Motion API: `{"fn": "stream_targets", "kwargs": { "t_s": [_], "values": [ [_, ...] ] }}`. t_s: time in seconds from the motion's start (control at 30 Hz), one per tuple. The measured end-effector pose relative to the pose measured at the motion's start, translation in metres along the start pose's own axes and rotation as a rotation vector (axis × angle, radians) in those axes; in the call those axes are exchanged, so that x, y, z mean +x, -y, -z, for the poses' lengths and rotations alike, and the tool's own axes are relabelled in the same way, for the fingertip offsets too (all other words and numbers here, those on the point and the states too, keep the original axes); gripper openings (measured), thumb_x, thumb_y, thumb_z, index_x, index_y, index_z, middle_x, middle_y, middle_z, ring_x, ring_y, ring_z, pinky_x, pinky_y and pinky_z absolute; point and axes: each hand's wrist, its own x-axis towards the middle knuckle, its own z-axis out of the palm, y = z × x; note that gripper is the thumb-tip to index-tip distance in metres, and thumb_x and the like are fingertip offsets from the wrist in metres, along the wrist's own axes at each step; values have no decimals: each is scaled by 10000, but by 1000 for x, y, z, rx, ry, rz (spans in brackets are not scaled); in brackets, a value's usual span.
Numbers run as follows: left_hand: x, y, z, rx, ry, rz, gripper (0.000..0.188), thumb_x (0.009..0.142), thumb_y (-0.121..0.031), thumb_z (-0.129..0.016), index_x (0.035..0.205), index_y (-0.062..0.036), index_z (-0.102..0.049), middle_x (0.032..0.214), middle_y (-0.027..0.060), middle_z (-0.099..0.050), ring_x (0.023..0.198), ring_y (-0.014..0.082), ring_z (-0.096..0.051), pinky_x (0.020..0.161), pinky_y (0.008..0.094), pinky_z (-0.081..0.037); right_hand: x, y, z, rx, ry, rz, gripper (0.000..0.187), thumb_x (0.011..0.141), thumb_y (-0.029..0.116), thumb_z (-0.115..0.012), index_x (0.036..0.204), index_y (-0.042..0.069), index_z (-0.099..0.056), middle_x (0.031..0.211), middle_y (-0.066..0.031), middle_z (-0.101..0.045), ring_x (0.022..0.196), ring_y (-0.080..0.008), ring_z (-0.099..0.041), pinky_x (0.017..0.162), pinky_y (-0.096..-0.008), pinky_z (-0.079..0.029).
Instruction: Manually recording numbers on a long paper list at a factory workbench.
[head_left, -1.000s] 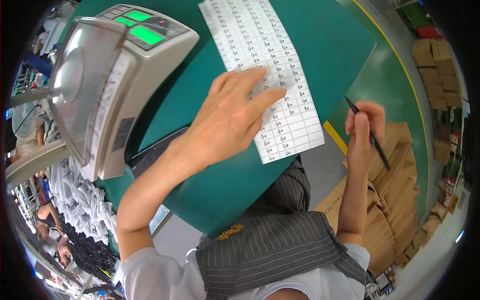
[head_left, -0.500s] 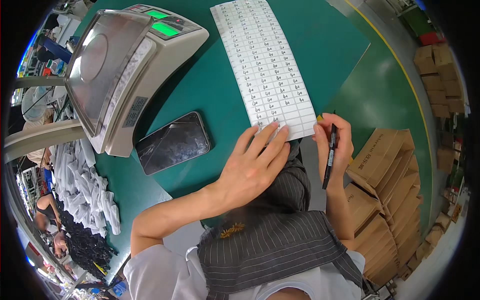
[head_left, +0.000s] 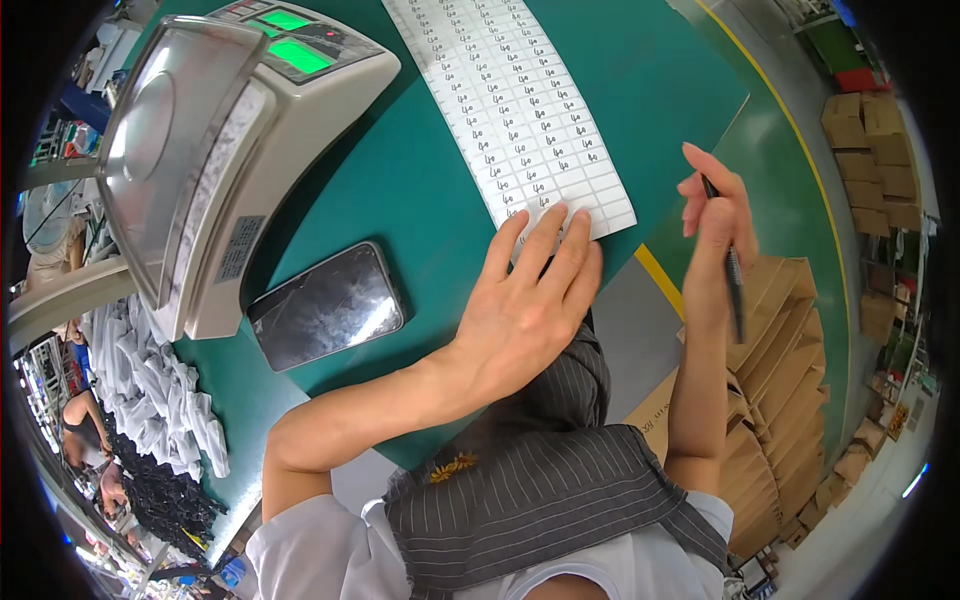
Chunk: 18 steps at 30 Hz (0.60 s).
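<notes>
Head view, nearest thing: a dark striped apron (head_left: 530, 510) with a yellow flower motif, worn over a white short-sleeved top.
Left hand: the left hand (head_left: 525, 320) lies palm down, its 4 fingers slightly parted and their tips over the near end of the label sheet; how firmly they press, I cannot tell.
Right hand: the right hand (head_left: 718, 225) is raised to the right of the sheet, well apart from it, closed around 1 pen.
Pen: the black pen (head_left: 737, 300) slants through the grip, 1 end pointing near.
Label sheet: the long white label sheet (head_left: 520, 100) runs from the left fingertips to the far edge of view, in 4 columns; most cells bear handwriting, while several at the near right are blank.
Cardboard: folded brown cardboard (head_left: 775, 400) stands at the near right.
Phone: 1 dark phone (head_left: 330, 305) lies face up, left of the sheet.
Table: the green tabletop (head_left: 660, 100) carries sheet and phone.
Scale: a pale weighing scale (head_left: 300, 130) with lit green displays stands beyond the phone, far left.
Boxes: brown cartons (head_left: 865, 150) are stacked far right.
</notes>
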Motion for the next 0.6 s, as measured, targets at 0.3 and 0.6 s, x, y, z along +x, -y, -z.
{"fn": "stream_targets", "kwargs": {
  "t_s": [0.3, 0.6],
  "values": [
    [11, 9, -7, -106, -17, 35, 427, 751, -81, -613, 1169, 2, -613, 1265, 171, -556, 1214, 329, -507, 1019, 511, -366, 26, 5, -44, 316, 181, -293, 181, 960, 158, -563, 925, -2, -641, 729, 35, -543, 629, -23, -437, 552, -192, -341],
    [13, 22, -7, -147, 3, 206, 430, 734, -99, -719, 1158, -73, -651, 1331, 224, -504, 1284, 380, -449, 1048, 530, -317, 21, -6, -51, 252, 120, -219, 227, 924, 98, -630, 738, 36, -514, 606, 53, -485, 560, 3, -373, 477, -196, -291]
  ]
}}
